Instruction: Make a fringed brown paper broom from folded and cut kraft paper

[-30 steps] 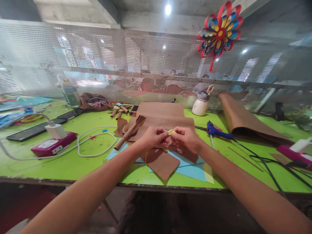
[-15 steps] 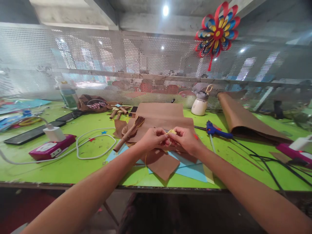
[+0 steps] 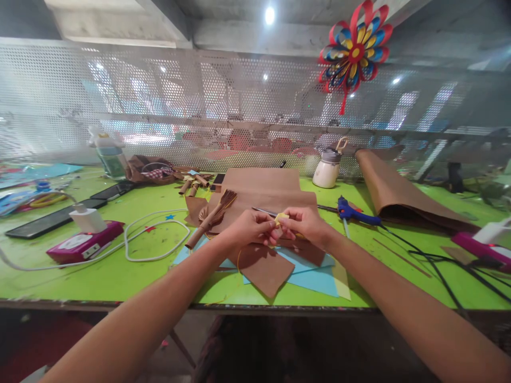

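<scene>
A small piece of yellow paper [image 3: 281, 217] is pinched between my two hands, over the middle of the work pile. My left hand [image 3: 252, 227] grips it from the left, fingers closed. From the other side my right hand [image 3: 304, 223] holds it, thumb and fingertips pressed together. Beneath them lie brown paper pieces [image 3: 268, 268] and light blue paper sheets [image 3: 315, 279]. To the left of my left hand is a rolled brown paper stick with a fringed end [image 3: 206, 223]. Something thin and metallic [image 3: 263, 211] lies just behind my fingers; its kind is partly hidden.
A blue glue gun [image 3: 355, 211] with a black cord lies right of my hands. A white jar [image 3: 326, 169] and a large folded brown sheet [image 3: 403, 197] stand behind. On the left are a white cable [image 3: 159, 259], a purple power strip [image 3: 85, 242] and a phone [image 3: 56, 217].
My fingers have shifted slightly around the yellow paper, which shows more now. The thin metallic thing behind them has come into view. Both hands stay in the same place.
</scene>
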A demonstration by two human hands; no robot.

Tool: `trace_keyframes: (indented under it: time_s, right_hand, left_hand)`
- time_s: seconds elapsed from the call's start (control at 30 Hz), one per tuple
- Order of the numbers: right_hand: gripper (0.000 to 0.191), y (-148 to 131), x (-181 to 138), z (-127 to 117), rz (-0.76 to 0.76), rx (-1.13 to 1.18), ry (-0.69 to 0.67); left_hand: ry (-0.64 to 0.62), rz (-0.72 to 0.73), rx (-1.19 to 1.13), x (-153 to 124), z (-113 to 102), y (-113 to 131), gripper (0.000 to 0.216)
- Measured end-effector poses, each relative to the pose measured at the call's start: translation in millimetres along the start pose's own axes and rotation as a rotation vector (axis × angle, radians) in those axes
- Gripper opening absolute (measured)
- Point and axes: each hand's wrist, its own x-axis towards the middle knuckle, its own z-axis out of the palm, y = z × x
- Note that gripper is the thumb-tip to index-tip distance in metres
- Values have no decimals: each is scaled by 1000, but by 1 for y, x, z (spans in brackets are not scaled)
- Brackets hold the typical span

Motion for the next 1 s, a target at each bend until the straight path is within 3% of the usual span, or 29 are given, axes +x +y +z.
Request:
trace_keyframes:
  time_s: [0.27, 0.6, 0.73, 0.87, 1.0]
  right_hand:
    - [29, 0, 2, 10, -1, 8, 196]
    - [23, 4, 2, 5, -3, 122, 89]
    - [27, 5, 3, 6, 26, 246, 75]
    - [29, 6, 4, 13, 17, 191, 120]
    - [27, 7, 4, 16, -10, 132, 155]
  left_hand:
    - [92, 150, 129, 7, 9, -7, 21]
    - [-60, 49, 76, 5, 0, -8, 27]
    - [50, 87, 54, 7, 2, -12, 25]
    - [178, 118, 14, 9, 6, -15, 24]
    - [177, 107, -31, 8, 8, -13, 27]
